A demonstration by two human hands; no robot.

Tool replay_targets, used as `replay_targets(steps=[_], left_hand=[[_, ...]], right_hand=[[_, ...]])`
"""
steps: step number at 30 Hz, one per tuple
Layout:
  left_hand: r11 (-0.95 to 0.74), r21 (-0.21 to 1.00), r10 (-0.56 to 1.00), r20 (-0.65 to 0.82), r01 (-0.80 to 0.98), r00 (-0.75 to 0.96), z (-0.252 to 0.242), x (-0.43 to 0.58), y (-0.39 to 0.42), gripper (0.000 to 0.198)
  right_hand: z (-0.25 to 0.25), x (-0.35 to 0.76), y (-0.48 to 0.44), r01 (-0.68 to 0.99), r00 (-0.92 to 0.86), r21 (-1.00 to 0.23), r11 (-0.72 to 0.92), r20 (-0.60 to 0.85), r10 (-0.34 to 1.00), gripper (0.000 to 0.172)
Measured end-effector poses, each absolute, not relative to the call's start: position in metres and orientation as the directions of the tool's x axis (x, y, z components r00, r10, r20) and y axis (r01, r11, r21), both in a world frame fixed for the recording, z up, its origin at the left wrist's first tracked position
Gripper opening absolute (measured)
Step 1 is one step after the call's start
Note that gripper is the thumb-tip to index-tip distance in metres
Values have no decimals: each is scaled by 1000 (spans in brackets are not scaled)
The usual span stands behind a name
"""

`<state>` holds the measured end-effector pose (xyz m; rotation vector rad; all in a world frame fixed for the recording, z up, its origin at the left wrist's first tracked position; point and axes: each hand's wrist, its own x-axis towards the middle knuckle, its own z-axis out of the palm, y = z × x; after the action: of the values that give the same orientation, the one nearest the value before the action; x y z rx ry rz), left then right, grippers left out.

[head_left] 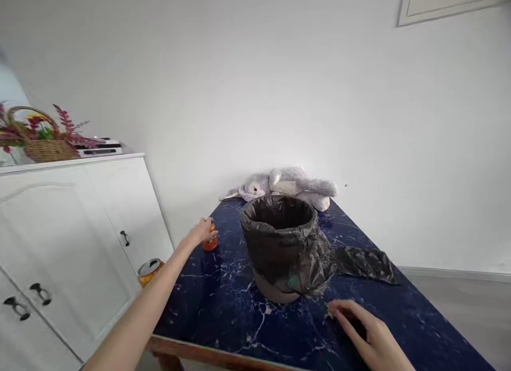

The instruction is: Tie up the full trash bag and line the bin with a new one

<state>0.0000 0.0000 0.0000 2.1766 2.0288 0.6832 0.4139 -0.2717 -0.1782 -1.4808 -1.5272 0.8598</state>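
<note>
At the table's left edge, my left hand (204, 230) is wrapped round an orange can (210, 244), which stands upright on the tabletop. A second can, orange-yellow (147, 278) with an opened top, shows behind my left forearm, partly hidden by it. In the middle stands a bin (275, 292) lined with a black plastic bag (275, 248), folded over its rim. My right hand (361, 328) is low over the table, in front and to the right of the bin, thumb and fingertips pinched together. A tiny pale thing seems to be at those fingertips, too small to name.
A grey plush toy (291, 184) lies behind the bin against the wall. The bag's loose end (365, 263) trails right across the blue marbled table (239, 328). To the left, a white cabinet (64, 227) carries a flower basket (50, 147).
</note>
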Motion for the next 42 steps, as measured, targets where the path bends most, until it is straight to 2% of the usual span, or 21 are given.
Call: replay_targets(steps=[4, 6, 9, 14, 16, 18, 21, 24, 26, 28, 31, 32, 35, 37, 40, 42], left_hand=[[-192, 386, 898, 441, 902, 2, 32, 2, -7, 42], [-292, 404, 822, 570, 867, 11, 58, 12, -15, 49], [-508, 392, 710, 694, 767, 115, 96, 40, -36, 50], [-779, 357, 595, 682, 516, 426, 115, 93, -88, 58], [-818, 358, 565, 649, 450, 510, 108, 105, -103, 69], [-819, 361, 565, 644, 446, 515, 101, 107, -112, 75], [-768, 320, 585, 704, 555, 404, 97, 85, -123, 69], [-597, 226, 625, 732, 769, 271, 90, 34, -139, 74], [-431, 151, 687, 694, 890, 215, 75, -12, -149, 74], [-259, 55, 754, 635, 964, 166, 51, -58, -156, 85], [33, -17, 865, 501, 999, -20, 10, -112, -155, 103], [80, -26, 893, 445, 996, -60, -2, -122, -153, 104], [78, 42, 948, 305, 996, -87, -29, -134, -151, 88], [50, 119, 957, 279, 992, -81, -36, -131, -154, 77], [39, 168, 945, 314, 985, -90, -32, -117, -160, 71], [16, 207, 903, 418, 978, -103, -20, -100, -165, 70]], right_hand=[[-179, 414, -271, 448, 34, -888, 103, 132, 991, 53], [-181, 414, -271, 466, 35, -875, 129, 163, 986, 50], [-183, 414, -271, 491, 35, -857, 158, 201, 979, 46], [-184, 414, -270, 509, 44, -838, 199, 256, 966, 44], [-183, 414, -269, 508, 47, -840, 190, 247, 968, 45], [-181, 413, -269, 507, 44, -844, 176, 230, 972, 45], [-179, 412, -270, 507, 44, -840, 194, 249, 967, 43], [-177, 410, -271, 508, 55, -837, 205, 269, 962, 41], [-177, 409, -271, 506, 58, -838, 205, 270, 961, 42], [-177, 410, -271, 495, 45, -846, 199, 254, 966, 43], [-177, 411, -269, 471, 14, -866, 167, 196, 980, 45], [-177, 411, -268, 468, 9, -870, 159, 184, 983, 45], [-176, 410, -268, 474, 18, -865, 163, 195, 981, 44], [-176, 409, -268, 481, 30, -859, 178, 218, 975, 44], [-175, 408, -269, 489, 47, -850, 197, 251, 967, 42], [-175, 408, -269, 495, 49, -846, 199, 256, 965, 41]])
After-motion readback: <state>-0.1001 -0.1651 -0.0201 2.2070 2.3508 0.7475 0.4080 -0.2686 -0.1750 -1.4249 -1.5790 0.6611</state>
